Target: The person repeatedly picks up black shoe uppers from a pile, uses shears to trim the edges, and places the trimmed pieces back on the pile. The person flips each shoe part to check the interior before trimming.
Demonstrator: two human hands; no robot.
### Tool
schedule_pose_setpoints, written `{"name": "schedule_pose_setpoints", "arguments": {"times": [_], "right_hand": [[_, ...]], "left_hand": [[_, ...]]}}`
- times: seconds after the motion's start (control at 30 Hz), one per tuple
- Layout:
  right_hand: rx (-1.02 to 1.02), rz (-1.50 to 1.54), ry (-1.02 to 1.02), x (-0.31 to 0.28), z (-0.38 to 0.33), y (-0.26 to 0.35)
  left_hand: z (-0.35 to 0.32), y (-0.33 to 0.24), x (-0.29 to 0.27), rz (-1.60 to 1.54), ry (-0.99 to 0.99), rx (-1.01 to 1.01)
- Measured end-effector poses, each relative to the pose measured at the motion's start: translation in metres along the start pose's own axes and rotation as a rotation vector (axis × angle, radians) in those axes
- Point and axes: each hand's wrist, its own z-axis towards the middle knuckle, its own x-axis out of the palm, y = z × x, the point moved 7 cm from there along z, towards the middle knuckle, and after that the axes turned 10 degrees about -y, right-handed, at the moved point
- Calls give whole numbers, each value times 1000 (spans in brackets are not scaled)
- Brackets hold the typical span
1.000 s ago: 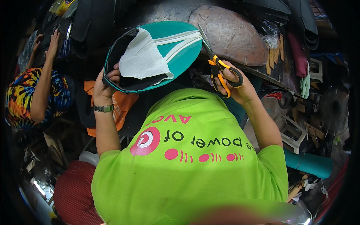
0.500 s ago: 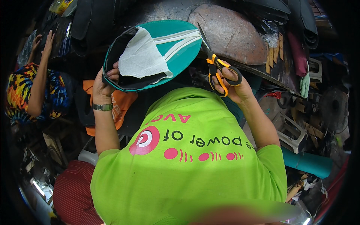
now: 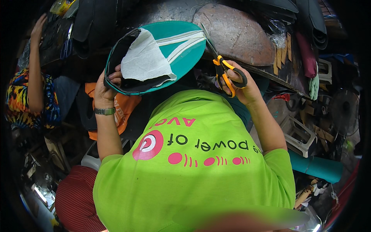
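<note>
The teal oval piece of smooth, stitched-edge sheet material point(image 3: 187, 58) is held up in front of the dark worn surface point(image 3: 166, 11), overlapping its near edge in view; a loose-edged white cloth patch point(image 3: 145, 58) lies over its middle, a black lining point(image 3: 145, 84) shows at its left end, and two narrow white strips point(image 3: 179, 39) converge at its right tip. The left hand point(image 3: 106, 87) grasps the left end, fingers curled over the lining; the right hand point(image 3: 241, 83) grasps the long scissors with yellow-and-black handles point(image 3: 220, 61), their blades just beside the right tip; whether metal touches material, I cannot tell.

The step in hand looks like scissor work at that tip; since the left hand grips the far end, the tip probably flexes, so a hold closer to it, clear of the blades, would steady it; short snips with the blade points should serve better than a long stroke, sparing the stitching along the rim; the white patch is best folded away from the cut. Farther out, a brown rounded slab point(image 3: 232, 34) rests on the surface; the blades want angling clear of it.
</note>
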Motion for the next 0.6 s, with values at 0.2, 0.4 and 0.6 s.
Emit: {"name": "schedule_pose_setpoints", "arguments": {"times": [0.2,0.4,0.6], "right_hand": [[-3,-68,-29,-6,-4,-5],[5,-182,0,-7,-9,-2],[-18,-197,-91,-17,-15,8]], "left_hand": [[-6,1,-2,10,-5,22],[-7,8,-3,-178,61,-139],[-12,14,4,-304,117,-238]]}}
